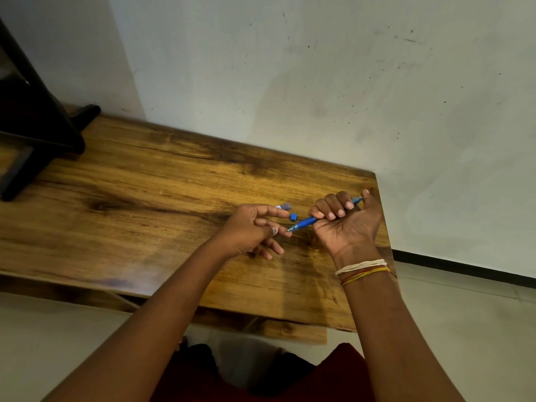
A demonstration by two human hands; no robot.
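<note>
My right hand (pixel 345 221) grips a blue pen (pixel 304 223) in a fist above the wooden table (pixel 145 204), its tip pointing left. My left hand (pixel 252 230) hovers just left of that tip, thumb and a finger meeting at the point; whether they pinch a small part there is unclear. A small blue piece (pixel 293 217) lies on the table between the hands. A pale, partly clear pen part (pixel 282 206) lies past my left index finger, partly hidden by it.
A dark stand or furniture leg (pixel 37 134) occupies the table's far left. A white wall (pixel 319 82) runs behind the table. The table's right edge (pixel 383 216) is close to my right hand, with floor beyond it.
</note>
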